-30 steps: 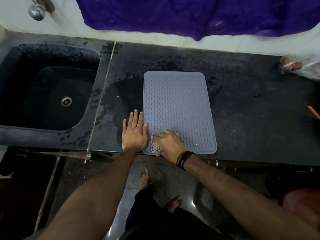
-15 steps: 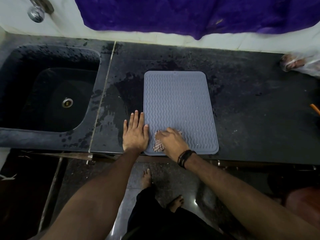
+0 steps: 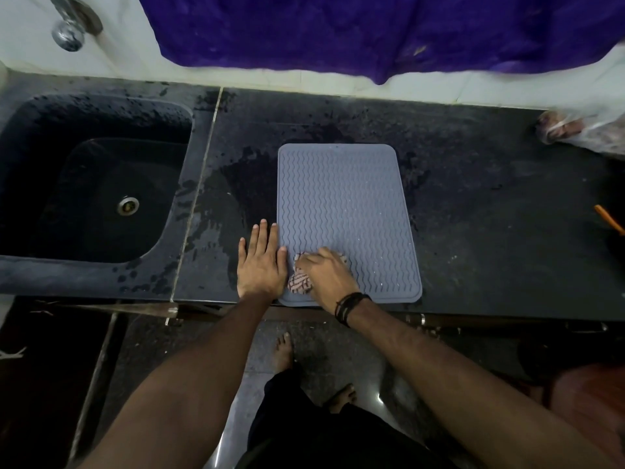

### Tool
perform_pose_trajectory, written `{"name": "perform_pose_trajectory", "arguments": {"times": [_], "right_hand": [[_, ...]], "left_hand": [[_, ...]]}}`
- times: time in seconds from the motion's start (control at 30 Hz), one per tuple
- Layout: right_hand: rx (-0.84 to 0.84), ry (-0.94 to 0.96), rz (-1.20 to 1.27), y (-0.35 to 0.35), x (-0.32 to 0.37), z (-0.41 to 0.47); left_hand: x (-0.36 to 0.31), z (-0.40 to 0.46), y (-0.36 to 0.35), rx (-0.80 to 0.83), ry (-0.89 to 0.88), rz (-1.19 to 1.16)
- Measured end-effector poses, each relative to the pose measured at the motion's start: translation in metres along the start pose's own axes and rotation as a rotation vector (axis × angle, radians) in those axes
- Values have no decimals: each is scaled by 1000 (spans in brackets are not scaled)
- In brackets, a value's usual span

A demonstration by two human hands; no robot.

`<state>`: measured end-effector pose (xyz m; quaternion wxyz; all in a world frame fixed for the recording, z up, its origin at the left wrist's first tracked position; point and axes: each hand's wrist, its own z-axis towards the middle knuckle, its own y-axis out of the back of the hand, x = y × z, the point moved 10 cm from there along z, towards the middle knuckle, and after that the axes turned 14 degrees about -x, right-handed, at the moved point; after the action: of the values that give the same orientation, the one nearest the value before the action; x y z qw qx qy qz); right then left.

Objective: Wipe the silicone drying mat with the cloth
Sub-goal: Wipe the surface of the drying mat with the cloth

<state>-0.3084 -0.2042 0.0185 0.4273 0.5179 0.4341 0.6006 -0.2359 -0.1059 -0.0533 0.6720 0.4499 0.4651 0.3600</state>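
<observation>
Grey silicone mat (image 3: 345,198) — unlabelled, right hand (image 3: 329,277) gripping striped cloth (image 3: 299,282), left hand (image 3: 260,262) flat

A grey silicone drying mat (image 3: 345,211) with wavy ridges is laid flat on a wet black countertop (image 3: 490,214). A bunched striped cloth (image 3: 299,282) is gripped by the right hand (image 3: 329,277) at the mat's near left corner. The left hand (image 3: 260,265) is pressed flat, fingers straight, against the mat's left edge. A dark sink (image 3: 91,198) is set at left.
</observation>
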Motion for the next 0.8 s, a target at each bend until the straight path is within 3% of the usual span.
{"name": "perform_pose_trajectory", "arguments": {"times": [0.3,0.5,0.8], "right_hand": [[51,134,68,-4,12,-60],[-90,-18,86,18,-18,-41],[-1,28,18,4,-17,-51]], "left_hand": [[0,0,-2,7,6,1],[0,0,-4,31,23,17],[0,0,-5,31,26,44]]}}
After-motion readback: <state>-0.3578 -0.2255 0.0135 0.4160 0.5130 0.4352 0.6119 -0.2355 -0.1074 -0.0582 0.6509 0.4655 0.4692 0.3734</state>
